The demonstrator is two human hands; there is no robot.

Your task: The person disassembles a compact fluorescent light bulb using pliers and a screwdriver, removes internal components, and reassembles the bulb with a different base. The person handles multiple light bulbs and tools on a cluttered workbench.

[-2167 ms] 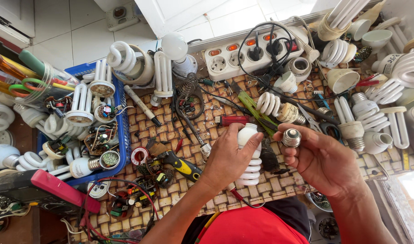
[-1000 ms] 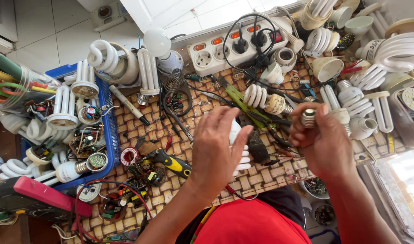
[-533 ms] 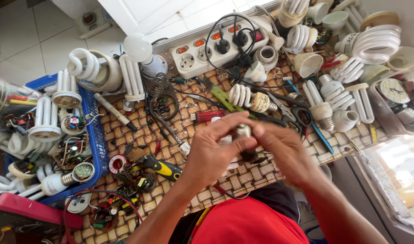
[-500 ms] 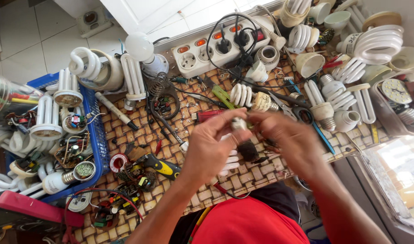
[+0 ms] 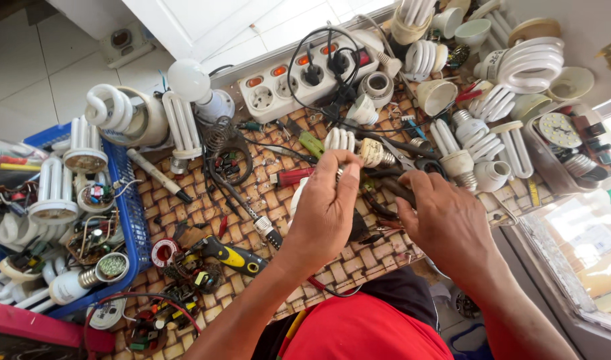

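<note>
A: White spiral lamp (image 5: 299,195) is in the left hand (image 5: 325,210), held above the woven worktop (image 5: 205,220) in front of the red shirt. Fingers are curled round it with the fingertips pinching near its top end; most of the lamp is hidden behind the hand.

B: Right hand?

A: Right hand (image 5: 449,223) is loosely curled, palm down, just beside the left. Can't tell if the metal screw base is in it; nothing shows.

B: Step?

A: Looks like fitting or checking the base end of the lamp. My read, not something visible. Next move calls for the right hand to come back onto the base end, line it up and twist while the left holds the tubes gently, since glass like that cracks easily.

B: Change from the earlier frames?

A: Two seconds back the right hand held the screw base up in plain sight, apart from the lamp. Half a second back both hands met over the lamp. Now the right has drawn off slightly. Power strip (image 5: 305,77) and blue basket (image 5: 135,227) unchanged.
</note>
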